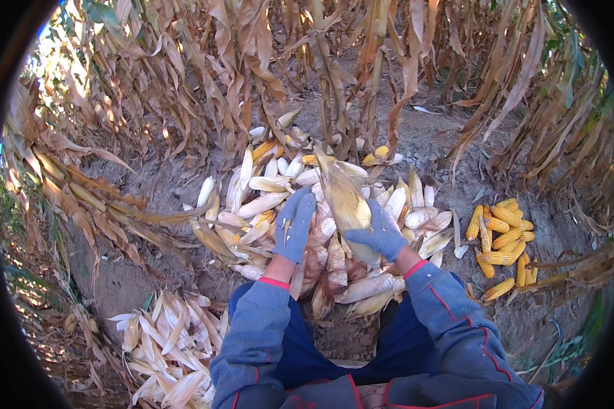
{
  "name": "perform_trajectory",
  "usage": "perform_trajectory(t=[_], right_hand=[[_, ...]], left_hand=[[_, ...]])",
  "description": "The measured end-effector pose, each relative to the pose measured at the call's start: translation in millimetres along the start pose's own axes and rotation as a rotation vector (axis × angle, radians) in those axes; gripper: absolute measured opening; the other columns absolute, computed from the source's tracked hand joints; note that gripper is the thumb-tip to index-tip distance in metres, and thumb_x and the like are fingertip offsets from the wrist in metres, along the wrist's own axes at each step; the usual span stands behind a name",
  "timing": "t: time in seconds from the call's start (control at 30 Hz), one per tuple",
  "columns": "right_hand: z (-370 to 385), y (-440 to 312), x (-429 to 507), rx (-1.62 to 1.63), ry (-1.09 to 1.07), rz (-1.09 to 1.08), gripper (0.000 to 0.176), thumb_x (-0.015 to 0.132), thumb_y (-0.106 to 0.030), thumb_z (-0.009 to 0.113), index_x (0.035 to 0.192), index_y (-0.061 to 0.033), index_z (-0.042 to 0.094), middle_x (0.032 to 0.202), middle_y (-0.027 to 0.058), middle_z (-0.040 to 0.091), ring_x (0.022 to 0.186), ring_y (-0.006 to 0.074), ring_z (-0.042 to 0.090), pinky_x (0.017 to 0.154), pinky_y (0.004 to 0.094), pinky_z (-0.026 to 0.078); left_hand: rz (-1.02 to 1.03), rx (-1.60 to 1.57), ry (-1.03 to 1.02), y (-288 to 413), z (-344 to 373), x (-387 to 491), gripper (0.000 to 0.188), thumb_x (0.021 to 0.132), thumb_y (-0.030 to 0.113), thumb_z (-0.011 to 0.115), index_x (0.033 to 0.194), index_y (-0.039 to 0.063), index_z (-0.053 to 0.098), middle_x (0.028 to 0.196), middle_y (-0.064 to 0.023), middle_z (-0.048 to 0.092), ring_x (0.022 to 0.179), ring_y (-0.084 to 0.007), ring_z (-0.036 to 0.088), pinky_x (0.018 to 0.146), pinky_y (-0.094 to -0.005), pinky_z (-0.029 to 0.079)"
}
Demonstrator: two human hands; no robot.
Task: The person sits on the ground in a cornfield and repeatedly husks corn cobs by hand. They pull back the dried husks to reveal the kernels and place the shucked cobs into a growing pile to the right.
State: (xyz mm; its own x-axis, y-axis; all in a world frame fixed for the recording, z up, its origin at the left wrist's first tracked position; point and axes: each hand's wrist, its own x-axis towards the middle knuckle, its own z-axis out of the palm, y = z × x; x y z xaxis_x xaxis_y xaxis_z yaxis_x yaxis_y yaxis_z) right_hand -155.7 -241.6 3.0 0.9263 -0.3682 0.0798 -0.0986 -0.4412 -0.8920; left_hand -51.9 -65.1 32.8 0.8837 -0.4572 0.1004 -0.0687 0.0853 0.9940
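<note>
A large ear of corn in its dry husk (344, 197) is gripped near its lower end by my right hand (381, 230), which wears a grey-blue glove. Its tip points up and away from me. My left hand (295, 225), gloved alike, is just left of that ear, with its fingers held together and nothing seen in it; its palm side is partly hidden. Both hands are over a wide pile of unhusked corn ears (373, 289) on the ground before me. Some ears in the pile show yellow kernels, such as a partly bare ear (267, 149) at the back.
Husked yellow cobs (506, 237) lie in a heap on the soil at the right. A mound of stripped husks (174, 347) is at my lower left. Dry standing corn stalks (332, 76) line the far side, and bent stalks (97, 199) reach in from the left.
</note>
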Motion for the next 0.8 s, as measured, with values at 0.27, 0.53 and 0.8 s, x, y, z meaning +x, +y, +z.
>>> perform_trajectory(t=[0.27,0.53,0.8], right_hand=[[-6,-2,-8,-0.296,-0.170,-0.129,0.083,0.062,-0.045,0.078,0.125,-0.0006,0.046,0.114,0.0241,0.057,0.104,0.0379,0.057,0.087,0.0420,0.047],[-15,-2,-6,-0.377,-0.215,-0.172,0.090,0.062,-0.043,0.078,0.132,0.0002,0.041,0.119,0.0262,0.055,0.109,0.0386,0.055,0.092,0.0425,0.045],[-21,1,-8,-0.304,-0.361,-0.208,0.090,0.062,-0.045,0.077,0.131,0.0011,0.043,0.117,0.0259,0.056,0.109,0.0382,0.055,0.091,0.0418,0.044]], left_hand=[[-0.067,0.147,0.043,2,-8,5,0.026,0.092,0.025,0.058,0.093,-0.001,0.063,0.080,-0.0021,0.060,0.068,-0.0072,0.053,0.055,-0.0236,0.045],[-0.001,0.136,0.001,-1,-14,9,0.026,0.093,0.025,0.053,0.094,0.000,0.061,0.076,-0.0049,0.061,0.062,-0.0118,0.059,0.055,-0.0252,0.051],[-0.082,0.130,0.053,-15,-14,7,0.023,0.086,0.021,0.058,0.079,-0.001,0.059,0.066,-0.0074,0.058,0.055,-0.0154,0.052,0.054,-0.0323,0.045]])
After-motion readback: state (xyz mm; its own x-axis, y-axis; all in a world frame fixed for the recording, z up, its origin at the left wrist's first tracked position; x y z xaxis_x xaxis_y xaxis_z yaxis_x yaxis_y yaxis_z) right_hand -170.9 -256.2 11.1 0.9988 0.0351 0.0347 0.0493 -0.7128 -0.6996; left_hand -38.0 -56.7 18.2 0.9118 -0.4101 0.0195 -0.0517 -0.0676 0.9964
